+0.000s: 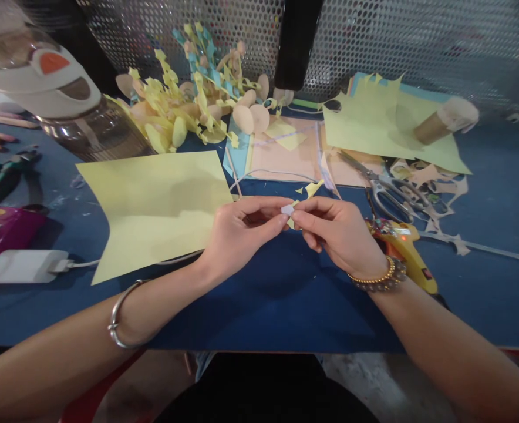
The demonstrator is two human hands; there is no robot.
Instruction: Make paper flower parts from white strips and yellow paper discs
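Observation:
Between my fingertips is a small pale piece of paper (pixel 287 210), with yellow paper showing just beside and behind it. My left hand (pixel 253 226) pinches its left side between thumb and forefinger. From the right, my right hand (pixel 330 223) pinches the same small piece, its other fingers curled under. Both hands are above the blue table, close together. A small yellow scrap (pixel 314 188) shows just beyond my right fingertips. To the left, a large yellow sheet (pixel 162 205) lies partly behind my left hand.
Paper flowers (pixel 198 106) stand at the back. Scissors (pixel 387 188), paper scraps (pixel 440 182) and a yellow glue gun (pixel 411 258) lie right. A bottle (pixel 96 126), green-handled pliers (pixel 6 176) and a white adapter (pixel 24 266) are left. Stacked sheets (pixel 374 117) lie back right.

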